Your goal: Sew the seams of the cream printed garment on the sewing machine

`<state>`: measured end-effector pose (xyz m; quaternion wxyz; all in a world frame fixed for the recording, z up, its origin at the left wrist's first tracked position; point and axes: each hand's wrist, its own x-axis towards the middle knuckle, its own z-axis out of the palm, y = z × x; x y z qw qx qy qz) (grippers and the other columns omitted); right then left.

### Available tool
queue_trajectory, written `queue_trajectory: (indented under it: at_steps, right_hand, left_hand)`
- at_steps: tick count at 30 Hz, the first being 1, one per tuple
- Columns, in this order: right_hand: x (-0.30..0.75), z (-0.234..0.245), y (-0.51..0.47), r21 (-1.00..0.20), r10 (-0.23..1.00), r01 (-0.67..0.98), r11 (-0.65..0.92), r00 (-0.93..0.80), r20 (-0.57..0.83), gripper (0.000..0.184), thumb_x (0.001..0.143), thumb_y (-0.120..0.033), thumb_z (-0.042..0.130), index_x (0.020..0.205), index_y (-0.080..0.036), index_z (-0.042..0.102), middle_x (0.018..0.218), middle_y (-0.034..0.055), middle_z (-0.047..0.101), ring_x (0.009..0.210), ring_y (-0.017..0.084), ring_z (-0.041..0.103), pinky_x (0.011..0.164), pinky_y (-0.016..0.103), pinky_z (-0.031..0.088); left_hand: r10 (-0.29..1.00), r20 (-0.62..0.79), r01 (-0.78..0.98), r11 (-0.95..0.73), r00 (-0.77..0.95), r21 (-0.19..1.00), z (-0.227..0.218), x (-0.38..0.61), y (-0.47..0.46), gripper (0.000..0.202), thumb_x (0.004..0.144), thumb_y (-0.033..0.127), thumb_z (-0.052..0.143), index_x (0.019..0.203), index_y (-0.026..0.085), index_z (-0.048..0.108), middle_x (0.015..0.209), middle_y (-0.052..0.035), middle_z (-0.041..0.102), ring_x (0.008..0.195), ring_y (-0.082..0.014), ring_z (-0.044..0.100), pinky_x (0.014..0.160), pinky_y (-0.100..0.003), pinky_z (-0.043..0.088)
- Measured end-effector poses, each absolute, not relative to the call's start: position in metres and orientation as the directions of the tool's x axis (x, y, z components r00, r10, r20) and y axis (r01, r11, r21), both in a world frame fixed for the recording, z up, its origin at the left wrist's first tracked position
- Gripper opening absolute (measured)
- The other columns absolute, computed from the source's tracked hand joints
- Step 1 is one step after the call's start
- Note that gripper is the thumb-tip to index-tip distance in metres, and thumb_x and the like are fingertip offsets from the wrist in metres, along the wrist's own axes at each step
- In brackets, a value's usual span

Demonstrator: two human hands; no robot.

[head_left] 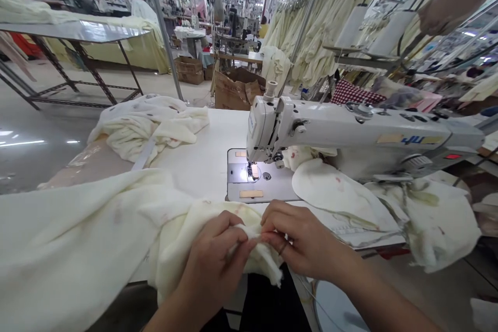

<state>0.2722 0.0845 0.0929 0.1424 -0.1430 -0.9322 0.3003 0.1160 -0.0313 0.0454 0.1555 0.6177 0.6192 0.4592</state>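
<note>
A large piece of cream fabric [116, 212] with faint pinkish marks lies over the table's front left and hangs off its edge. My left hand [220, 254] is closed, pinching an edge of this fabric between thumb and fingers. Close beside it, my right hand [290, 233] pinches the same edge, with a ring on one finger. Both hands are just in front of the sewing machine [268, 135], whose lit needle area stands apart from the cloth. A short frayed end of fabric droops below my right hand.
Cut cream pieces [338, 192] lie right of the needle, under the machine arm. A heap of cream cloth [151, 124] sits at the table's back left. Behind are a cardboard box [235, 91], hanging garments [327, 21], thread cones [352, 26] and a metal-legged table [93, 31].
</note>
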Motion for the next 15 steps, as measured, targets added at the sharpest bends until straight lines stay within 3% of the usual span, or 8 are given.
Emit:
queue_trajectory:
  at_steps: [4,6,8,10,15]
  right_hand:
    - [0.267,0.087,0.077,-0.770,0.376,0.031,0.638,-0.885,0.275,0.010,0.086,-0.017,0.050,0.077,-0.019,0.053,0.090,0.0055,0.056,0.079,0.014,0.054,0.065,0.025,0.043]
    - [0.262,0.081,0.073,-0.865,0.356,-0.089,0.493,-0.887,0.294,0.010,0.088,-0.018,0.046,0.079,-0.020,0.051,0.093,0.0061,0.059,0.082,0.014,0.056,0.069,0.027,0.044]
    - [0.257,0.078,0.072,-0.931,0.314,-0.149,0.333,-0.914,0.259,0.010,0.090,-0.019,0.043,0.081,-0.020,0.049,0.087,0.0052,0.061,0.076,0.013,0.056,0.069,0.028,0.045]
    - [0.253,0.083,0.074,-0.960,0.245,-0.121,0.253,-0.952,0.185,0.010,0.088,-0.019,0.042,0.079,-0.020,0.046,0.080,0.0035,0.060,0.072,0.013,0.054,0.066,0.027,0.046]
    - [0.255,0.122,0.085,-0.886,0.074,0.066,0.459,-0.997,-0.036,0.013,0.079,-0.009,0.042,0.076,-0.022,0.045,0.077,0.0010,0.060,0.071,0.012,0.055,0.066,0.024,0.045]
  left_hand:
    - [0.924,0.288,0.528,-0.117,-0.253,0.841,0.045,0.113,-0.030,0.012,0.082,0.023,0.055,0.072,0.020,0.047,0.078,-0.0002,0.055,0.075,-0.0137,0.054,0.069,-0.025,0.044]
    - [0.941,0.175,0.417,-0.040,-0.290,0.908,0.047,0.112,-0.030,0.015,0.076,0.024,0.058,0.079,0.021,0.044,0.073,0.0024,0.054,0.068,-0.0128,0.053,0.063,-0.024,0.044]
    - [0.978,0.034,0.316,0.033,-0.205,0.948,0.051,0.112,-0.031,0.018,0.072,0.023,0.059,0.081,0.021,0.044,0.068,0.0049,0.053,0.061,-0.0111,0.050,0.056,-0.022,0.041]
    - [0.994,-0.058,0.323,0.084,-0.091,0.943,0.056,0.114,-0.033,0.013,0.072,0.021,0.057,0.074,0.021,0.044,0.062,0.0059,0.052,0.057,-0.0101,0.047,0.053,-0.020,0.038]
    - [0.985,-0.154,0.442,0.173,-0.080,0.880,0.070,0.119,-0.033,0.010,0.070,0.027,0.061,0.070,0.019,0.054,0.062,0.0041,0.060,0.057,-0.0109,0.050,0.053,-0.022,0.035]
